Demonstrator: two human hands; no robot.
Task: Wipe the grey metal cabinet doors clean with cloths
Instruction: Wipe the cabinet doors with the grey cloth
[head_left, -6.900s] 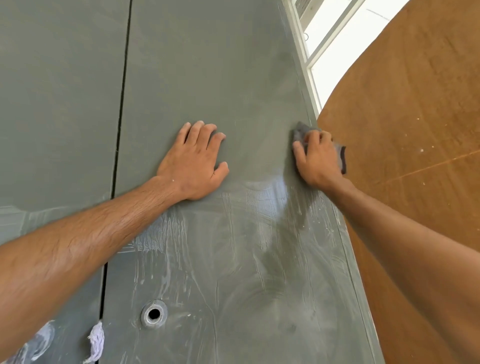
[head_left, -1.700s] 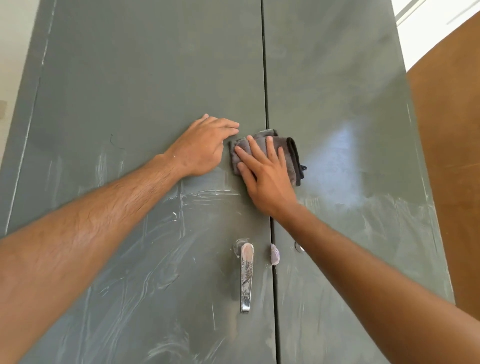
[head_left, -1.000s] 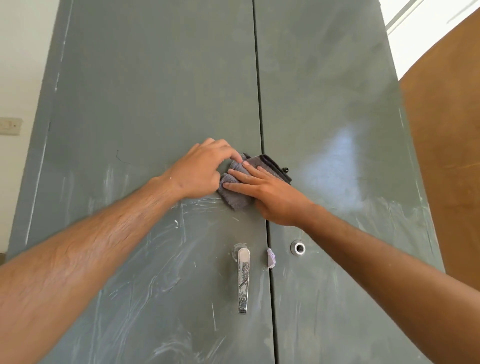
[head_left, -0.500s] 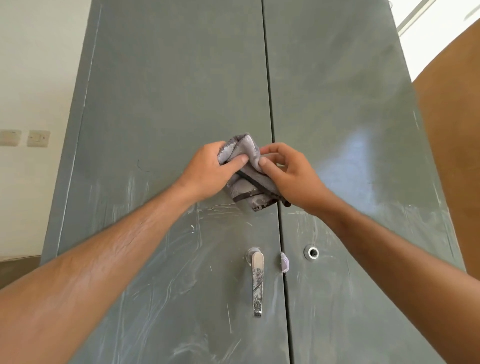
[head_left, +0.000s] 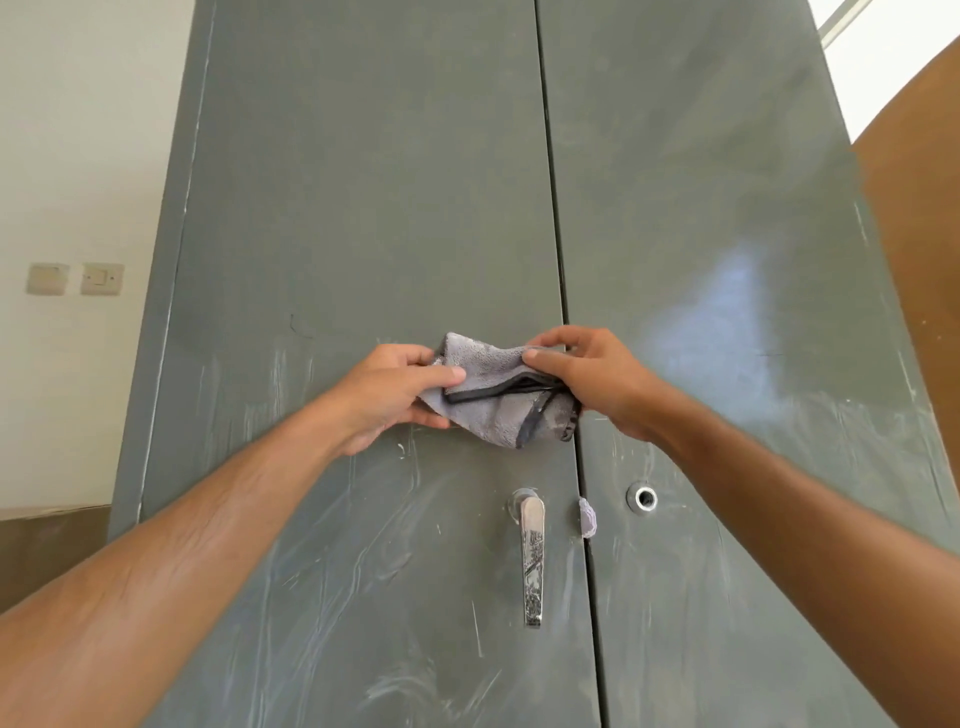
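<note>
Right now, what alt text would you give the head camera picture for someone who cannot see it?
Two bare hands, left hand and right hand, hold a grey cloth between them in front of grey metal cabinet doors. Below hang a chrome handle and a round lock; smears streak the lower panels.

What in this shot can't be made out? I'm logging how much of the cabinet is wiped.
Head view only:
- Cabinet doors: tops and bottoms cut off by the frame edges.
- Door area behind the grey cloth, left hand and right hand: hidden by them.
- Keyhole: too small to see inside.
- Small pale scrap at the door seam: too small to identify.
- Wall switches: too small to read.
</note>
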